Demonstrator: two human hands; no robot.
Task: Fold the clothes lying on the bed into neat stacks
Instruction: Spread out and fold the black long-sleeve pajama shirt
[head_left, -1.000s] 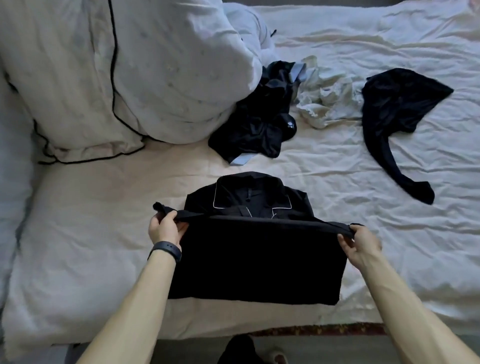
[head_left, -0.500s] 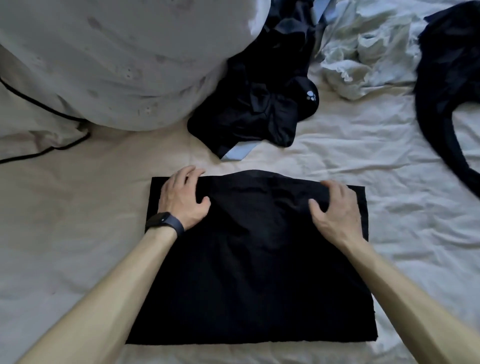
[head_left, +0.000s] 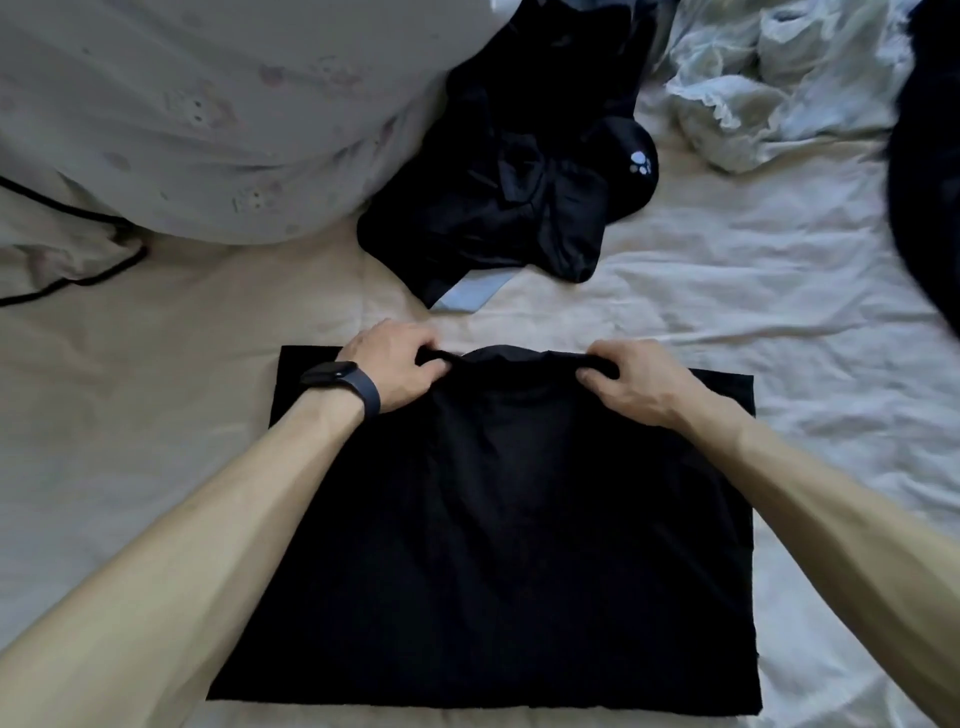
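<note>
Both hands pinch the far edge of the folded black fabric garment (head_left: 493, 545): the left hand (head_left: 395, 364), with a dark wrist band (head_left: 337, 382), and the right hand (head_left: 639, 387) each curl fingers round the lifted fold. The garment lies flat near the front edge of the cream bed sheet (head_left: 779, 322). A crumpled black garment with a paw print (head_left: 519, 187) lies beyond it.

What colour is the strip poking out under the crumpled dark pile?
The fabric strip is light blue; head view.

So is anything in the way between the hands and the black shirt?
No, nothing visible: the left hand and the right hand both pinch the far edge of the folded black shirt.
</note>
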